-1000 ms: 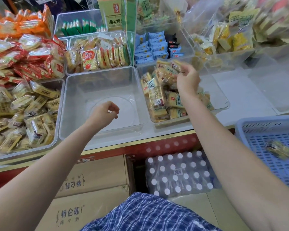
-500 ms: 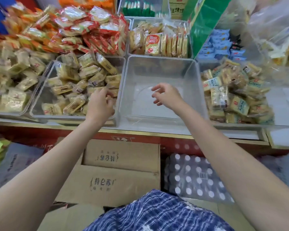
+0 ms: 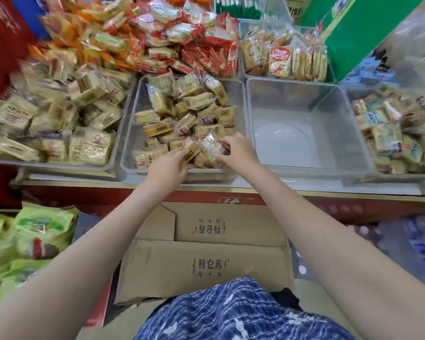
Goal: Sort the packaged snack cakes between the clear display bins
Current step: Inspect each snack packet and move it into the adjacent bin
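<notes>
I see left hand (image 3: 168, 165) gripping crinkly gold-wrapped rectangular snack cake (image 3: 191, 148), tilted; right hand (image 3: 236, 149) pinching glossy clear-wrapped cake (image 3: 212, 142) over clear plastic bin (image 3: 129, 133).

Small snack shop, clear display bins (image 3: 249, 133) of packaged snack cakes (image 3: 182, 111), stock cartons (image 3: 206, 268) beneath

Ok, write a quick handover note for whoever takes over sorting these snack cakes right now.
Left hand: gripping a gold-wrapped cake at the near end of the full middle bin.
Right hand: pinching a clear-wrapped cake in the same bin.
Empty bin sits right of it; the far-right bin holds mixed cakes.
Done: nothing placed in the empty bin.
Left: lift both cakes out, keep sorting.
</notes>
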Demonstrator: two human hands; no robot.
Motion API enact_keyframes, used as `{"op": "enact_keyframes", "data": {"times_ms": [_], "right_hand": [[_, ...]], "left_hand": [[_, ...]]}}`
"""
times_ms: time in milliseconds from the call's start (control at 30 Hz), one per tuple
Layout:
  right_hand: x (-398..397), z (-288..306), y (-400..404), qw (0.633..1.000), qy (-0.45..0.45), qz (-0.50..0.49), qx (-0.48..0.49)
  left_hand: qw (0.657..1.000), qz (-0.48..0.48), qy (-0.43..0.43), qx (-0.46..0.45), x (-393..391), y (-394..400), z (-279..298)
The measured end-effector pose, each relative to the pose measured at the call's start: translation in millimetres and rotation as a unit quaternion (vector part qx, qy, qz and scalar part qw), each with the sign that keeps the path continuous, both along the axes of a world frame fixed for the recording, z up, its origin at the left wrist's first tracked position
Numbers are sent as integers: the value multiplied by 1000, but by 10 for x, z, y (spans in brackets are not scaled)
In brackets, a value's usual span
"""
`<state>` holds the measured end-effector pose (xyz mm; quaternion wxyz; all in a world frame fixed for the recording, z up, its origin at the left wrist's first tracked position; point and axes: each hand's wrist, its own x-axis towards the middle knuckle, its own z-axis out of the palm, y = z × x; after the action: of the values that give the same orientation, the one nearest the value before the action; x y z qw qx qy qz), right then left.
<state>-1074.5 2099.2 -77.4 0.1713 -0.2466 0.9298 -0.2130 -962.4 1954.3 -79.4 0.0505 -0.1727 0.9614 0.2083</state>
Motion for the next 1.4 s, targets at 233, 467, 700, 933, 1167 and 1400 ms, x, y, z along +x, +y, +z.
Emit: {"op": "enact_keyframes", "data": {"times_ms": [233,467,700,933,1167,1400], "right_hand": [[200,114,18,981,-13,-114,-154],[101,553,43,747,-346,-303,-481],[95,581,43,777,-335,-271,-459],[29,599,21,819,-316,-215,-428],[-27,544,46,793,-372,-208,-435],[-122,534,-11,780,-326,-229,-482]], "left_hand": [[996,-38,-7,85,-15,-207,43],[947,-9,161,277,-114,-243,312],[826,139,141,528,-181,-295,424],[796,160,100,576,-268,-369,472],[788,174,93,583,-357,-440,501],[806,210,110,543,-436,-468,468]]}}
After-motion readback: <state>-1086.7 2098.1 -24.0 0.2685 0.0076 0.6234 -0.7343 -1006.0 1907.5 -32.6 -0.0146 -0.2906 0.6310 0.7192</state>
